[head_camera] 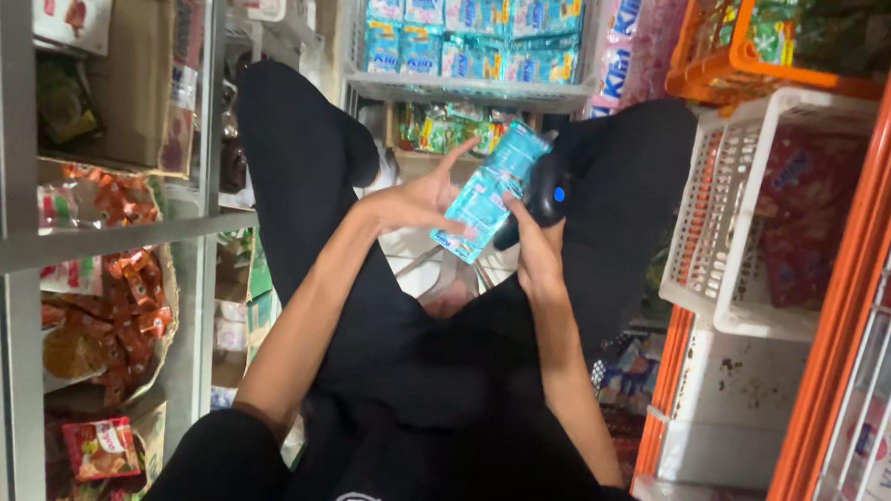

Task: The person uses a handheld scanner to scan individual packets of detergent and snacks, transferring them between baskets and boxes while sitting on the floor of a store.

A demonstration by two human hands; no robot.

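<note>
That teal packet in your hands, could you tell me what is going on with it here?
A person in black trousers sits in a narrow shop aisle between stocked shelves. The left hand holds a teal packet up in front of them, fingers spread along its edge. The right hand grips a black handheld scanner pressed close against the packet's right side. More teal packets fill the shelf ahead, and a white basket of red packets stands to the right.
</note>
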